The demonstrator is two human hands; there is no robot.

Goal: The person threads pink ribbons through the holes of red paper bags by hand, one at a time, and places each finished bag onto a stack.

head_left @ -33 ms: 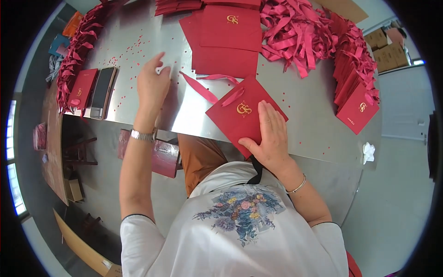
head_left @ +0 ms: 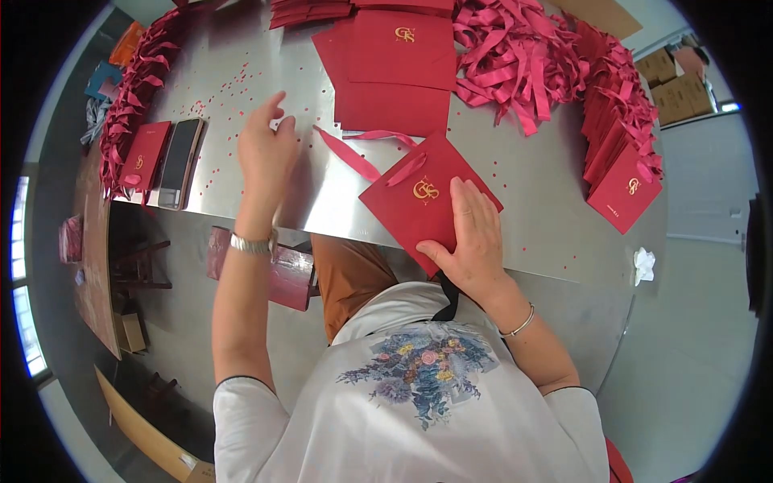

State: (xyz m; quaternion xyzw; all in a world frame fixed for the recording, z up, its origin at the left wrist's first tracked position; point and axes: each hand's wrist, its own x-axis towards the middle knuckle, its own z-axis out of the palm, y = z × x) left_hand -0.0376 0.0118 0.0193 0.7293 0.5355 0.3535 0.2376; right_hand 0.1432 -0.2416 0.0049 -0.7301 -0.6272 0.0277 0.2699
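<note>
Only the left forearm (head_left: 241, 314) and its metal-banded wristwatch (head_left: 252, 245) have shifted, slightly, toward five o'clock. Around the red ribbon-handled gift bag (head_left: 415, 211), on the metal table (head_left: 547, 213), the left hand (head_left: 268, 153) hovers near ten o'clock, digits apart; the right hand (head_left: 475, 245) lies flat at four, thumb spread, unclamped; stacked red bags (head_left: 394, 60) sit at twelve.

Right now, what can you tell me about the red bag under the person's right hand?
The red bag looks like stiff paper, flat and four-sided, with a gold emblem on its face. Pink ribbon lies across its upper-left part, more trailing beyond. It lies turned cornerwise on the metal table, its lowest corner past the near edge. The right hand rests spread on its right side.
</note>
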